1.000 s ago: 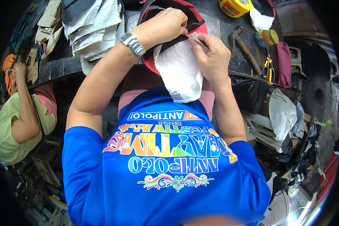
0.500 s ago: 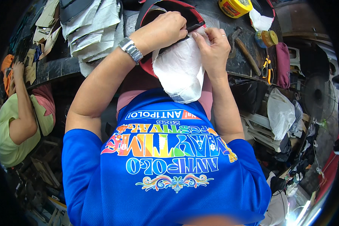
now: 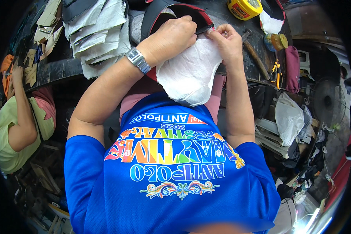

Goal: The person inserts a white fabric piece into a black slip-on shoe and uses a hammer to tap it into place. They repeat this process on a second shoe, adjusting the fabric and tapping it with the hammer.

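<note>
A curved black and red piece [image 3: 154, 15], shaped like a shoe upper, lies at the table's near edge. From it a white cloth lining [image 3: 189, 74] hangs down toward my lap. My left hand [image 3: 174, 37], wearing a metal watch, is closed over the cloth's upper edge inside the curve; its fingertips are partly hidden. At the right corner, where cloth meets the red-edged piece, my right hand [image 3: 229, 42] pinches the lining between thumb and fingers.
White-lined pieces are stacked [image 3: 99, 35] on the left of the dark table [image 3: 64, 70]. To the right are a hammer [image 3: 255, 60], yellow-handled pliers [image 3: 276, 74], a glue jar [image 3: 275, 41], a yellow tub [image 3: 243, 8] and a maroon pouch [image 3: 292, 69]. A co-worker [image 3: 17, 124] sits at far left.
My right hand has shifted slightly right and up along the cloth's edge. The lining now spreads wider and flatter, and my left hand has moved slightly right and down.
</note>
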The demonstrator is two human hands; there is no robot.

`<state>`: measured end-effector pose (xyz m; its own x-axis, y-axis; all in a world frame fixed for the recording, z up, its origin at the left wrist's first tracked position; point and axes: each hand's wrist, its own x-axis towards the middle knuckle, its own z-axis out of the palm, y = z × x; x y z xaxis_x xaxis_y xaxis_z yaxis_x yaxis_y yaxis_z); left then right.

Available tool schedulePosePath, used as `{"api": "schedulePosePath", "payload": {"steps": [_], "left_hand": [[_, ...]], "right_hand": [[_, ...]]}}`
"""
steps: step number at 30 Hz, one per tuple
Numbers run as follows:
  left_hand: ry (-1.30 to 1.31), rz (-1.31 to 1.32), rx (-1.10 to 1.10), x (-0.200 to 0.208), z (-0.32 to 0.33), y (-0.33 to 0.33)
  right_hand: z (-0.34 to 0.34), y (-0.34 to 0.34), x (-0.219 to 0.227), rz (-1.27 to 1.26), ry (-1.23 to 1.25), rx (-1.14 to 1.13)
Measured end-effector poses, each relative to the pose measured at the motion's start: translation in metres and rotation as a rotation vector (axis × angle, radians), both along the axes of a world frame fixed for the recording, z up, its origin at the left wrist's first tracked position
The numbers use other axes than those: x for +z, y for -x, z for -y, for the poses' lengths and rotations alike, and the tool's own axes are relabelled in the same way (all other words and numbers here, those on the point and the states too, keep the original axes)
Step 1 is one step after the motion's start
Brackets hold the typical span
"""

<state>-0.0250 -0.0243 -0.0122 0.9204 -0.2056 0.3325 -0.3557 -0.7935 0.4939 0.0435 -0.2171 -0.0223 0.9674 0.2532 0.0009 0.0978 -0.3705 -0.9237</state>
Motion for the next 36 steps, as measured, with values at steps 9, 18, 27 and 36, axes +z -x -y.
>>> {"api": "schedulePosePath", "payload": {"steps": [9,18,27,36], "left_hand": [[-0.045,0.010,0.006,0.002,0.000,0.002],[-0.005,0.024,0.026,0.001,-0.001,0.005],[0.019,0.025,0.018,-0.005,-0.001,0.005],[0.073,0.122,-0.019,-0.012,0.007,0.005]], "right_hand": [[0.001,-0.001,0.008,0.931,0.185,0.299],[0.015,-0.015,-0.006,0.415,-0.041,0.452],[0.019,-0.017,-0.010,0.324,-0.065,0.463],[0.022,-0.018,-0.014,0.294,-0.092,0.466]]}}
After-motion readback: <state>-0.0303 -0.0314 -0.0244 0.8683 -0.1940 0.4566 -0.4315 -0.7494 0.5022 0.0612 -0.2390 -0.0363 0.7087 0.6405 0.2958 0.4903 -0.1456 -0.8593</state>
